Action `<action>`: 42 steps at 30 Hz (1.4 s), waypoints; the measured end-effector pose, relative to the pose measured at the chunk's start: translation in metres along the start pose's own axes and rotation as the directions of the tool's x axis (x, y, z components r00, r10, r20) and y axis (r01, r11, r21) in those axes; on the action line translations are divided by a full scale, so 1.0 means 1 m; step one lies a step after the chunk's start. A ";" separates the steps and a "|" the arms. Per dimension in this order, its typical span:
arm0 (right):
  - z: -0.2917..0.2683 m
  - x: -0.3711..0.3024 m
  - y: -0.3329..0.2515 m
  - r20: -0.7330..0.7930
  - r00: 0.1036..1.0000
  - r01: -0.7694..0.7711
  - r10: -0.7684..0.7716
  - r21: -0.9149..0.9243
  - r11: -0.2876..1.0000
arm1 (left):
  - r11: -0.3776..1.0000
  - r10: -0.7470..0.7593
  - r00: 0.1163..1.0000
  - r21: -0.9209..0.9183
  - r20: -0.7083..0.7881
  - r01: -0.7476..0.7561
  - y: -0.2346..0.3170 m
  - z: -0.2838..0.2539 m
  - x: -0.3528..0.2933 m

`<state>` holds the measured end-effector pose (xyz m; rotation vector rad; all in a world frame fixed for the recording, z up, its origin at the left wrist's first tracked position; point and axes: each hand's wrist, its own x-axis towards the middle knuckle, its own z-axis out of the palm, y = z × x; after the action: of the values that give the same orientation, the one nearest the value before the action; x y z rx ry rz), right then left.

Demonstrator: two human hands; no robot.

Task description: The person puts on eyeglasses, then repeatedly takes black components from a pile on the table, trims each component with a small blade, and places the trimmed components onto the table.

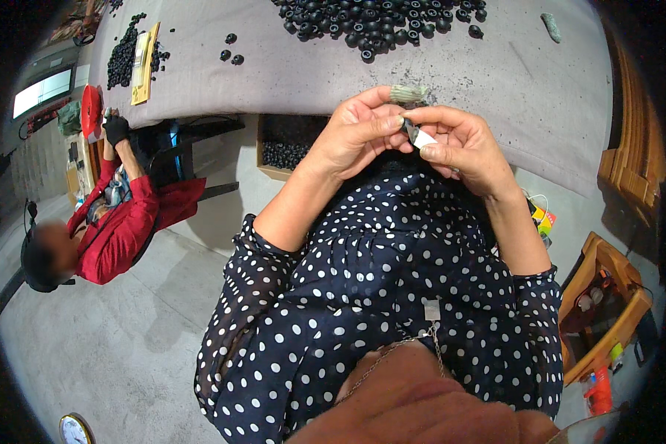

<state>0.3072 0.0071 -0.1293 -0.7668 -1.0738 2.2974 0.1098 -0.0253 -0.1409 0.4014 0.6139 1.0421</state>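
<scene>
My left hand (359, 133) is closed in a pinch on a small round black part (407, 126), mostly hidden by the fingers. A greenish ribbed finger cover (408, 93) sits on its index finger. Close beside it, my right hand (462, 148) grips a small flat white piece (424, 139) between thumb and fingers. A dark, thin tip from that piece meets the black part; whether it is a blade I cannot tell. Both hands are held at the table's near edge, above my lap. Beyond them on the grey-covered table (496, 89) lies a pile of round black parts (370, 22).
Three loose black parts (231, 55) lie left of the pile. A box of black pieces (285, 155) stands below the table edge. To the left, a person in red (126, 222) works with a gloved hand. A wooden stool (596, 311) is at right.
</scene>
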 end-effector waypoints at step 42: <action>-0.001 -0.006 0.000 -0.043 0.943 0.330 -0.329 0.011 0.944 | 0.964 -0.117 0.993 0.243 0.018 0.109 0.011 0.008 0.014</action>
<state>0.3124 0.0042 -0.1283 -0.5744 -1.0718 1.9965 0.1128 -0.0078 -0.1321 0.5885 0.7290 0.8526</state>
